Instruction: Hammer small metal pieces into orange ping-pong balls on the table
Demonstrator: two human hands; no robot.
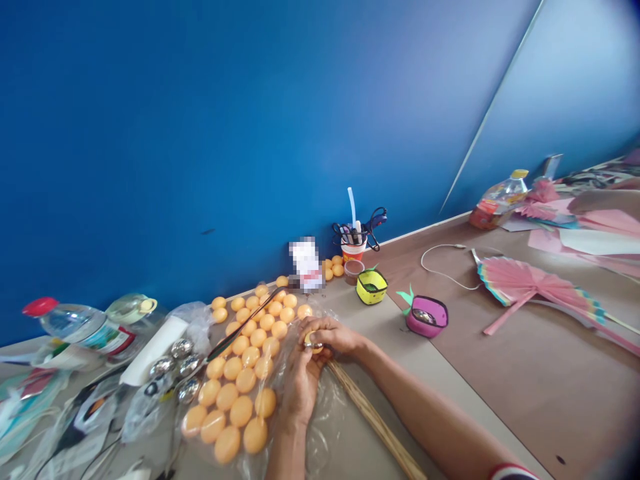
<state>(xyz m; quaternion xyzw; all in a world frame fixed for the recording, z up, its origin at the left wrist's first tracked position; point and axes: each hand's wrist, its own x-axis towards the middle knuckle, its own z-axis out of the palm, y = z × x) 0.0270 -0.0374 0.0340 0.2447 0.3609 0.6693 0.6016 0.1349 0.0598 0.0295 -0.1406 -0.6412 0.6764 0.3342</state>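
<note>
Both of my hands meet over the table in front of a spread of orange balls (247, 347) lying on clear plastic. My left hand (299, 381) and my right hand (333, 335) are closed together around one small orange ball (311, 340) with a shiny metal piece on it. A long thin wooden stick (373, 420) lies under my right forearm, running toward the near edge. Several silver balls (177, 367) sit to the left of the orange ones.
Plastic bottles (83, 325) and bags lie at the left. By the blue wall stands a cup of pens and scissors (354, 243), a yellow pot (372, 287) and a pink pot (427, 315). A pink paper fan (530, 287), a white cable and another bottle (497, 200) lie at right.
</note>
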